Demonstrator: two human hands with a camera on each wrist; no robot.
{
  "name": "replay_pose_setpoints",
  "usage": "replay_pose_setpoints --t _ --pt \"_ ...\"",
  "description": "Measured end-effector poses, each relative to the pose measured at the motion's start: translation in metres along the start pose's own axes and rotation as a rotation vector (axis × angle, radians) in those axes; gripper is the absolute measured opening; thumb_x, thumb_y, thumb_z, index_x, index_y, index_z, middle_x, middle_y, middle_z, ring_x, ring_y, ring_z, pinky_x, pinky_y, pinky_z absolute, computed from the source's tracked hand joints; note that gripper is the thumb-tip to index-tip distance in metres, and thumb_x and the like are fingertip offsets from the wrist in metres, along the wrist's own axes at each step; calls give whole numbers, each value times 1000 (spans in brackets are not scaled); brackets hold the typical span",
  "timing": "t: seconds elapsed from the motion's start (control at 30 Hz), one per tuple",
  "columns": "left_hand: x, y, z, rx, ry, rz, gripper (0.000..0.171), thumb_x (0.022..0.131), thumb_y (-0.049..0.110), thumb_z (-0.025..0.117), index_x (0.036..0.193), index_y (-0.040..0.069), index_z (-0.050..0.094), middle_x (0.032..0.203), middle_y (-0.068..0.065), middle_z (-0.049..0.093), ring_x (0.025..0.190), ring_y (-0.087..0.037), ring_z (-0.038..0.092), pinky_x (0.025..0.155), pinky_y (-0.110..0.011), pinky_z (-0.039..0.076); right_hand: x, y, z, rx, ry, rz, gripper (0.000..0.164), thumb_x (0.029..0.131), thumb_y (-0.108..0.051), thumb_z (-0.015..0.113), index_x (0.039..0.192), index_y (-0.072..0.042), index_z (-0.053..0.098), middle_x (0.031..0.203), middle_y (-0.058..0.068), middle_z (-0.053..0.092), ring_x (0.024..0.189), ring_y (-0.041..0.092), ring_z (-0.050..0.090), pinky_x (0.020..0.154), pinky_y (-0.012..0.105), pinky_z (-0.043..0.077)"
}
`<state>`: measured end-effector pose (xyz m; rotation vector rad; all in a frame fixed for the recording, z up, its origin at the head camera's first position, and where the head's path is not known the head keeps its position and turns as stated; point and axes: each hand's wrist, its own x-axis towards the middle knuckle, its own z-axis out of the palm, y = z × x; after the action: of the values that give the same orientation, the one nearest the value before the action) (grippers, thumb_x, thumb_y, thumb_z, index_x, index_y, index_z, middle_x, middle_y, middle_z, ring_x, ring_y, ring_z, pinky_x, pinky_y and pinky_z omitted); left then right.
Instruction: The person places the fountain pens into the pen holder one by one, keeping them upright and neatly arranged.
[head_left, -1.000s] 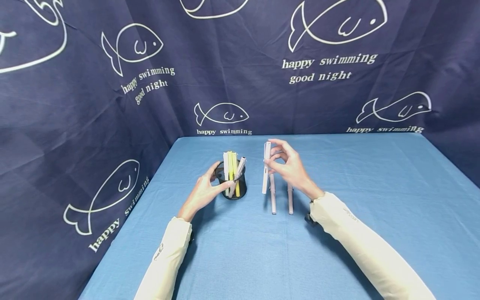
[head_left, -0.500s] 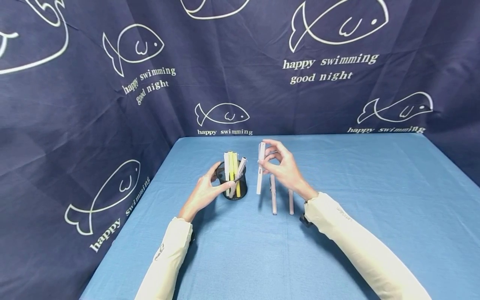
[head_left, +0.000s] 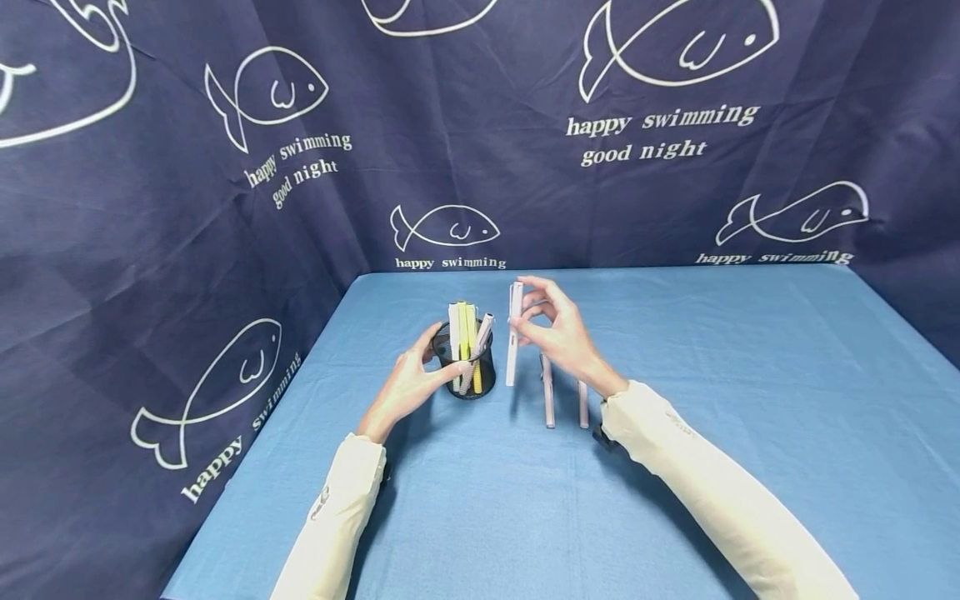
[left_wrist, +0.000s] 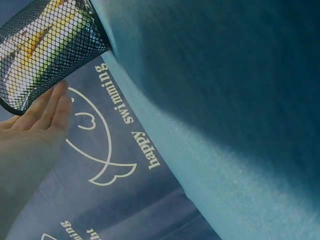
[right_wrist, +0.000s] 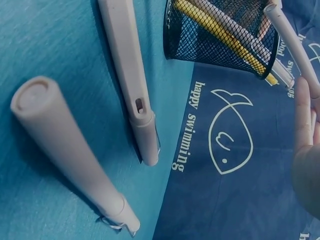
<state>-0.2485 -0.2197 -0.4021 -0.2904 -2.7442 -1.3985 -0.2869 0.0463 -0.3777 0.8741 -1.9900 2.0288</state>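
My left hand (head_left: 405, 383) grips a black mesh pen holder (head_left: 486, 379), thumb across its near side and fingers round the left. Inside it stand several pens, white and yellow (head_left: 462, 329), with one pale pen leaning right. In the left wrist view, fingers (left_wrist: 50, 112) lie against the mesh wall. To the right of the holder, my right hand (head_left: 558, 333) pinches a pale pink pen (head_left: 512, 358) by its upper part, nearly upright, its lower end close over the table. That pen (right_wrist: 290, 40) also shows beside the holder (right_wrist: 220, 35) in the right wrist view.
Two more pale pink pens lie on the blue table, one (head_left: 549, 400) just right of the held pen and one (head_left: 583, 407) farther right, partly under my right wrist. A dark blue curtain (head_left: 525, 208) with white fish drawings hangs behind the table and at its left.
My right hand has moved left with the pen, bringing it closer to the holder. The left hand and the holder have stayed in place.
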Motion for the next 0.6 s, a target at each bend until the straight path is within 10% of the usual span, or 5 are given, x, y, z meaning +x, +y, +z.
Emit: replay_pose_setpoints --t 0.6 --pt "-1 1 0 -9 2 8 88 90 48 79 161 17 37 146 -12 57 128 -33 57 103 -54 45 9 -4 14 46 41 -16 60 91 13 69 147 3 48 109 21 52 87 17 62 66 40 61"
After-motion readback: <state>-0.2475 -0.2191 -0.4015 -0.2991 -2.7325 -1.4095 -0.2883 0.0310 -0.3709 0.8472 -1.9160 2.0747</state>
